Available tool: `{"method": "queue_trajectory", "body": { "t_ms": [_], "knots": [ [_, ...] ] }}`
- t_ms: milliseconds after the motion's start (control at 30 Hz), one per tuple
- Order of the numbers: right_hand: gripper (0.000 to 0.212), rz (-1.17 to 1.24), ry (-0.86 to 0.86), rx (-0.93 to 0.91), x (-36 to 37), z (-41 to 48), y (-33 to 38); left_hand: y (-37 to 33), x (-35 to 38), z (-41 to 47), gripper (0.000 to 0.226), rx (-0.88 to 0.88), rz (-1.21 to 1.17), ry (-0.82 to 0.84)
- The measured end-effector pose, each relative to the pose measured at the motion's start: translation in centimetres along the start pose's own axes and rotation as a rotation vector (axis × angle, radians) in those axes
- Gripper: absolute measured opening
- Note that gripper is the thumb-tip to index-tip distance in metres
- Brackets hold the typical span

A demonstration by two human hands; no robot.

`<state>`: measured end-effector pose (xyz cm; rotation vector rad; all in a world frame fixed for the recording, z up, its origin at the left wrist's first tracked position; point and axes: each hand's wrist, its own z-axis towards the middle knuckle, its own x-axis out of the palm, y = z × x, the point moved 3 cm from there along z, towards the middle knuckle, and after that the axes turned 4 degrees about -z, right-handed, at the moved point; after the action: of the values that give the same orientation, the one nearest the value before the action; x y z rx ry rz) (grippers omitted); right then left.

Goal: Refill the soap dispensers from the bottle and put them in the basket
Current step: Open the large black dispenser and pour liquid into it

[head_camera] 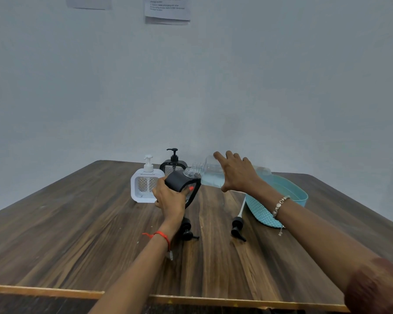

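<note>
My left hand [169,196] grips a black soap dispenser [183,182] with its pump off, tilted so its clear neck points up and right. My right hand [236,172] holds a clear refill bottle [210,174] on its side, its threaded mouth meeting the dispenser's neck. Pale liquid lies in the bottle's lower part. A white dispenser [145,182] and a second black dispenser [173,165] stand upright behind, pumps on. The teal basket [279,200] sits to the right, partly hidden by my right forearm.
Two loose black pump heads lie on the wooden table [77,223]: one [187,230] just right of my left wrist, another [238,225] with a white tube beside the basket. A grey wall with paper notices [167,10] rises right behind the table.
</note>
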<state>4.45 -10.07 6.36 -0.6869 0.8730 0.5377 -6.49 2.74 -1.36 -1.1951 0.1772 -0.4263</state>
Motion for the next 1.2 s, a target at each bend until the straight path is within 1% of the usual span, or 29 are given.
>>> {"method": "queue_trajectory", "body": {
  "t_ms": [533, 1200],
  "knots": [
    [0.096, 0.003, 0.011, 0.004, -0.22, -0.38, -0.06, -0.08, 0.07, -0.29, 0.059, -0.006, 0.019, -0.007],
    [0.096, 0.003, 0.014, -0.002, -0.16, -0.28, 0.12, -0.04, -0.15, -0.42, 0.062, -0.022, 0.029, 0.004]
  ]
}}
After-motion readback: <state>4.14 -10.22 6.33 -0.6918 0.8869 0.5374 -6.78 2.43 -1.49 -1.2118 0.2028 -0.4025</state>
